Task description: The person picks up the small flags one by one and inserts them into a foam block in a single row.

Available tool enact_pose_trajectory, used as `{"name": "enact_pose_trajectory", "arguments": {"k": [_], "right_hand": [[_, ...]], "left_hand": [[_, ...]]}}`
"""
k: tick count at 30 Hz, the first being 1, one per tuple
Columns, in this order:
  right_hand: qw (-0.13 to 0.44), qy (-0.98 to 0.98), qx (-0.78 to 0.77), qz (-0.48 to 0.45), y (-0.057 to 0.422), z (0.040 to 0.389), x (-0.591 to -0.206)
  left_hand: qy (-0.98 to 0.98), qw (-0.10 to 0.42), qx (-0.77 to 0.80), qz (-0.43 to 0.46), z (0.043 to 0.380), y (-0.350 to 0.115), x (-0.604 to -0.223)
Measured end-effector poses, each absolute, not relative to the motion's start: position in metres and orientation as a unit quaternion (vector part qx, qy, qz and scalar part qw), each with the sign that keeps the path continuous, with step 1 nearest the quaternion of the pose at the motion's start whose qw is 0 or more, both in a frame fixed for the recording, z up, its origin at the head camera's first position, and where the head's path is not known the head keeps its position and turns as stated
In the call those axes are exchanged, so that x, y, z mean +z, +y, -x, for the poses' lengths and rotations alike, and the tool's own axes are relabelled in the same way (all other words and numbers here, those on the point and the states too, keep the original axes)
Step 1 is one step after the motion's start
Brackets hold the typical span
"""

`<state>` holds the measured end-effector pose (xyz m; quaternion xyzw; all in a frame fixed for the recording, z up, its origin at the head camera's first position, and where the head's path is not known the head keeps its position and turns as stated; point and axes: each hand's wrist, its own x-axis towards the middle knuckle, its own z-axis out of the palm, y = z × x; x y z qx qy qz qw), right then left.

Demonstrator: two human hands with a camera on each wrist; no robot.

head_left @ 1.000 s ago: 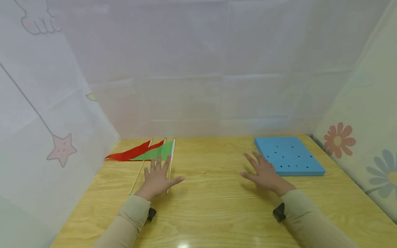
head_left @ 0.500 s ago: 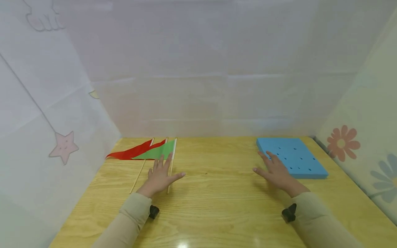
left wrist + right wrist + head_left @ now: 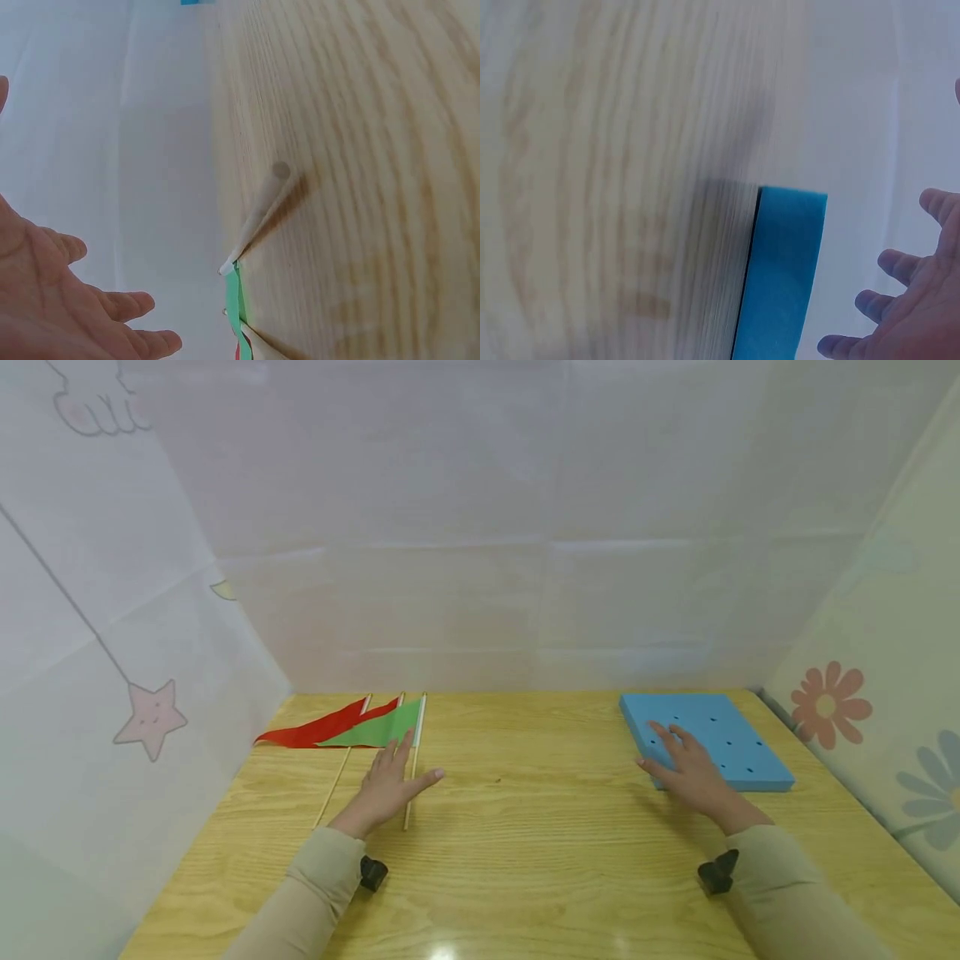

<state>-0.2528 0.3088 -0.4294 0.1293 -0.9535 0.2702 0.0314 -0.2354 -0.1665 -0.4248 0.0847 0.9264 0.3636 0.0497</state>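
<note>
My left hand point(image 3: 386, 792) hovers with fingers spread over the sticks of the flags at the left. A green pennant flag point(image 3: 388, 727) lies partly over two red pennant flags point(image 3: 318, 731), all on thin wooden sticks. In the left wrist view the end of one stick point(image 3: 266, 195) points toward the camera, below the palm. My right hand point(image 3: 697, 781), fingers apart, is over the near left corner of a blue block point(image 3: 738, 731) with several small holes in its top. The right wrist view shows the block's side point(image 3: 784, 270) on the table, with the fingers above it.
The wooden table point(image 3: 517, 860) has a pale cloth wall point(image 3: 480, 568) behind it and printed cloth at both sides. A star print point(image 3: 152, 718) is on the left cloth, a flower print point(image 3: 828, 704) on the right.
My right hand has moved right, from beside the block's left edge to over its near corner. The left hand stays over the sticks, its fingers now closer together. Flags and block lie as before.
</note>
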Motion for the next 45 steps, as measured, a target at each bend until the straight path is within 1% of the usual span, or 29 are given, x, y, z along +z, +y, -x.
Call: {"name": "enact_pose_trajectory", "arguments": {"k": [6,14,30,34,40,45], "right_hand": [[0.037,-0.948,0.292,-0.118,0.327,0.253,-0.432],[0.038,-0.947,0.303,-0.096,0.355,0.252,-0.435],[0.065,-0.945,0.319,-0.041,0.404,0.245,-0.438],[0.064,-0.943,0.325,-0.017,0.416,0.243,-0.438],[0.09,-0.943,0.319,0.023,0.437,0.24,-0.442],[0.086,-0.935,0.34,0.051,0.45,0.237,-0.447]], "left_hand": [[0.909,0.066,0.405,-0.079,0.234,-0.165,-0.42],[0.865,0.102,0.486,-0.076,0.235,-0.166,-0.423],[0.852,0.105,0.51,-0.053,0.238,-0.167,-0.428],[0.846,0.112,0.519,-0.046,0.239,-0.167,-0.426],[0.839,0.119,0.529,-0.041,0.242,-0.167,-0.427],[0.835,0.125,0.535,-0.037,0.243,-0.167,-0.426]]}}
